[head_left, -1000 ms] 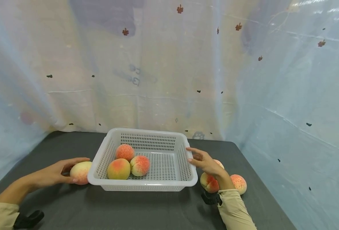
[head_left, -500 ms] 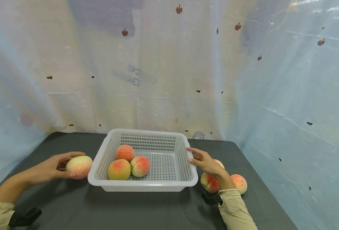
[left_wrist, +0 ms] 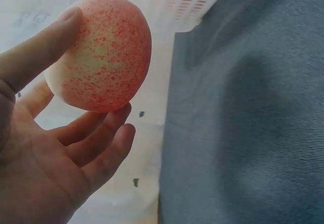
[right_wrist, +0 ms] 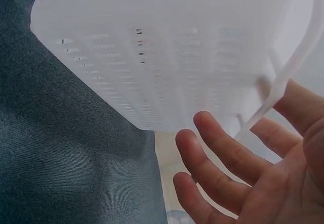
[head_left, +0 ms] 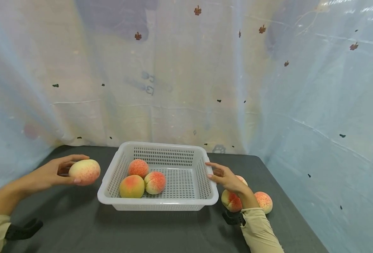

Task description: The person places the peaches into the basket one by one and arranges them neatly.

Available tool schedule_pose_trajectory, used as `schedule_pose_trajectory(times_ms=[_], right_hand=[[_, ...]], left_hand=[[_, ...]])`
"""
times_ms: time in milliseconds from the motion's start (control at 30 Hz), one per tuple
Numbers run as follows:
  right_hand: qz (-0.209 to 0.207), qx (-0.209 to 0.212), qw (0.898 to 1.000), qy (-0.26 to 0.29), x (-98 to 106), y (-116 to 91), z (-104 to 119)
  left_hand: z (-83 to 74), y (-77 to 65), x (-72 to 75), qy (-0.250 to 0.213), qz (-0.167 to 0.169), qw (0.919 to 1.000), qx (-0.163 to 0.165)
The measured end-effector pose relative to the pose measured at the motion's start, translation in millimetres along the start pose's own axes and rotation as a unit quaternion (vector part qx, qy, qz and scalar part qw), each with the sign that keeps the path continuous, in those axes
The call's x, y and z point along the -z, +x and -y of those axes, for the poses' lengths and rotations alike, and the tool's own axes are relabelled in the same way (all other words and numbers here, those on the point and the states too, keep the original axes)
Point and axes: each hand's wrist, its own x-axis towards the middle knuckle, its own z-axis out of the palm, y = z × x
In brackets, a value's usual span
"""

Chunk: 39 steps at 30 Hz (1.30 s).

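1. On my head feed, the left hand holds a round, cream-coloured peach with pinkish-red speckles, its thumb on the near side and its fingers behind.
2. That peach is raised above the dark grey, cloth-like tabletop, to the left of a white, rectangular plastic basket with slotted walls and apart from it.
3. My left wrist feed shows the thumb pressed on the speckled skin, with the lower fingers half bent beneath the fruit.
4. The right hand is at the basket's right rim; I see its thumb and index finger resting over the edge.
5. On my right wrist feed, its other fingers are loosely spread outside the wall; I cannot tell whether they touch it.
6. Inside the basket, toward the left, I count three: a round orange-red peach, a round yellow-green peach with an orange blush and a round pale peach blushed red.
7. Three more peaches lie right of the basket, around the right forearm, one partly hidden behind the hand.
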Motion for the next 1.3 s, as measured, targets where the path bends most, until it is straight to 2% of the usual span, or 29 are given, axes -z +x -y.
schedule_pose_trajectory(times_ms=[133,533,700,933,1100,1300], right_hand=[[0.001,0.003,1.000,0.002,0,0,0],[-0.001,0.003,1.000,0.004,-2,1,-2],[0.002,0.004,1.000,0.008,-3,1,-4],[0.003,0.005,1.000,0.028,-1,1,-5],[0.004,0.003,1.000,0.027,0,2,-5],[0.001,0.004,1.000,0.019,1,2,-6]], left_hand=[[-7.8,2.5,5.1,0.003,-0.006,1.0000,-0.002],[-21.7,9.1,16.2,0.030,-0.019,0.9990,0.026],[-25.3,11.3,16.9,0.034,-0.022,0.9988,0.029],[-34.1,14.7,18.2,0.036,-0.030,0.9989,0.008],[-41.6,18.3,19.1,0.037,-0.026,0.9988,0.020],[-50.3,26.3,20.0,0.049,-0.040,0.9977,0.025]])
